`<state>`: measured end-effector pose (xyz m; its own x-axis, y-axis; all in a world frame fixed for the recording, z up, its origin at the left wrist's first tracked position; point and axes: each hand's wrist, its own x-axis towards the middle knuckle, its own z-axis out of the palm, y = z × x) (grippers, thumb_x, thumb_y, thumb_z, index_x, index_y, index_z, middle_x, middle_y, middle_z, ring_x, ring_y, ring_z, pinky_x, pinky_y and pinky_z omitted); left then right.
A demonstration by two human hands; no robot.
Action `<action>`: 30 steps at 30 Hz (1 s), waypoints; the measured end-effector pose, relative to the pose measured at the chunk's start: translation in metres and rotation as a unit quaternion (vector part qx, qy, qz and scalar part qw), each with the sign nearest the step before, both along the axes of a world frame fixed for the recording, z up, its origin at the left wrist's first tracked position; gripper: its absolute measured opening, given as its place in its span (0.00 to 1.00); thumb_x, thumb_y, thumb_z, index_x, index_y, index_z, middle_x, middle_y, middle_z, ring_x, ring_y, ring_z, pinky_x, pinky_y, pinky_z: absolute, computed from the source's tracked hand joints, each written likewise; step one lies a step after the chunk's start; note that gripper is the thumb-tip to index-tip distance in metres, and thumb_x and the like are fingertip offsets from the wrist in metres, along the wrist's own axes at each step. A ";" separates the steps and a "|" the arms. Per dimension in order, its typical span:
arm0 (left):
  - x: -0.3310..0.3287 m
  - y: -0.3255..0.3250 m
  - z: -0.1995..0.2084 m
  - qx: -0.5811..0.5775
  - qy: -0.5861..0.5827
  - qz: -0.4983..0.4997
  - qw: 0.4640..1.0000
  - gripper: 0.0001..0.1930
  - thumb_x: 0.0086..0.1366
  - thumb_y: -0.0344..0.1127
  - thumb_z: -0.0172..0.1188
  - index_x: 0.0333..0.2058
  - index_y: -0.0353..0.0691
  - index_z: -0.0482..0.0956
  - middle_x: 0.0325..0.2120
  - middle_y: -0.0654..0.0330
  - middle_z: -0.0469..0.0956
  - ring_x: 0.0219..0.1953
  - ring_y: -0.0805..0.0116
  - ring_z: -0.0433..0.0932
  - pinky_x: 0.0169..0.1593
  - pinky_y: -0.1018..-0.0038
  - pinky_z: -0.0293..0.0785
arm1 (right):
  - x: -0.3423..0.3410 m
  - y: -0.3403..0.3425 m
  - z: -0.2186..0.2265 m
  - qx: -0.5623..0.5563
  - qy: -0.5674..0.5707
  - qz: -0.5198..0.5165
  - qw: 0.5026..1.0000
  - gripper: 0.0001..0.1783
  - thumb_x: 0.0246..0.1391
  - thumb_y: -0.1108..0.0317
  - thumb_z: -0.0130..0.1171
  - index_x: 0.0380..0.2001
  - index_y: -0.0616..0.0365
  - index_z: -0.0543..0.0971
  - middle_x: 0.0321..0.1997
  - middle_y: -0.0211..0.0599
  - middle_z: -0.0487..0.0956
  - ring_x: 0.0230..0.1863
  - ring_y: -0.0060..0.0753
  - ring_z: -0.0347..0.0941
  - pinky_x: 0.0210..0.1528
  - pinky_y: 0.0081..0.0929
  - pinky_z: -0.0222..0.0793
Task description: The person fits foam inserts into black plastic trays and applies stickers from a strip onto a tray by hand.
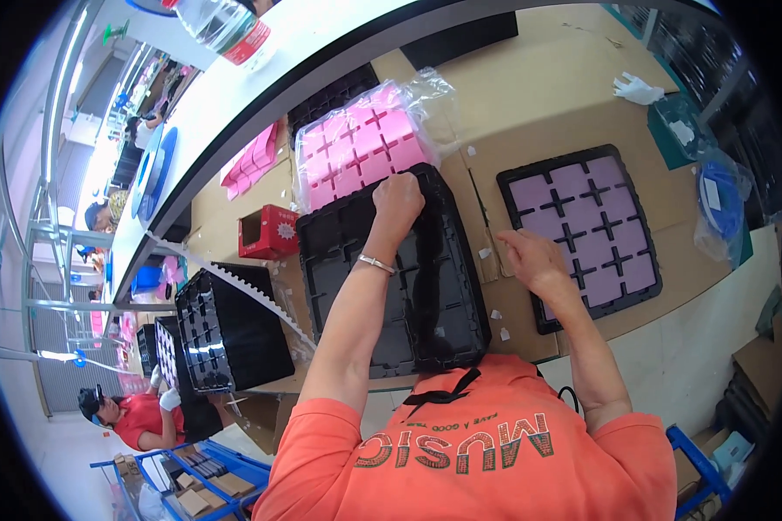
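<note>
A stack of black plastic trays [356, 286] with square compartments lies in front of me. My left hand [398, 207] is curled closed over the far part of the top tray; what its fingers grip, if anything, is hidden. To the right, my right hand [534, 260] hovers by the left edge of another black tray [543, 317]. Its fingers are bent together, and I cannot make out anything in them. That second tray holds pinkish-purple pads [573, 182] in its compartments, with black cross-shaped dividers between them.
Pink slotted sheets in a clear bag [356, 148] lie beyond the stack, with a red box [269, 233] at its left. More black trays [235, 330] stand farther left. A white glove [639, 89] and a bagged blue roll [719, 195] lie right. A co-worker [148, 417] stands left.
</note>
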<state>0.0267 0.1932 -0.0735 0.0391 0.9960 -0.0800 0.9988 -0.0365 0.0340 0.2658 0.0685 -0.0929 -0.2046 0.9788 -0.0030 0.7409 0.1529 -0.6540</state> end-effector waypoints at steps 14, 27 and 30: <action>-0.008 0.021 0.009 -0.148 -0.079 0.049 0.985 0.07 0.50 0.27 0.57 0.18 0.32 0.80 0.14 0.55 0.79 0.16 0.63 0.79 0.25 0.70 0.76 | 0.003 -0.013 0.001 0.077 0.050 -0.005 0.996 0.13 0.54 0.71 0.51 0.42 0.54 0.79 0.36 0.43 0.79 0.38 0.50 0.76 0.39 0.41 0.72; -0.058 0.017 -0.003 -0.186 -0.245 0.123 0.944 0.09 0.48 0.34 0.55 0.18 0.34 0.79 0.12 0.57 0.75 0.13 0.65 0.74 0.18 0.71 0.67 | 0.011 -0.044 0.015 0.017 0.023 -0.036 0.999 0.14 0.52 0.73 0.51 0.42 0.57 0.79 0.37 0.46 0.80 0.40 0.52 0.76 0.44 0.42 0.72; -0.090 -0.005 0.009 -0.141 -0.333 0.122 0.924 0.10 0.50 0.35 0.55 0.20 0.33 0.78 0.12 0.57 0.75 0.13 0.68 0.74 0.18 0.74 0.67 | 0.012 -0.049 0.015 0.018 0.004 -0.033 0.999 0.14 0.52 0.73 0.51 0.42 0.57 0.79 0.37 0.46 0.80 0.39 0.51 0.76 0.43 0.42 0.72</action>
<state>-0.0633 0.1879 -0.0650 -0.0488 0.9248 -0.3773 0.7300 0.2908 0.6184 0.2782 0.0192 -0.0780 -0.1397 0.9896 0.0332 0.7444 0.1270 -0.6555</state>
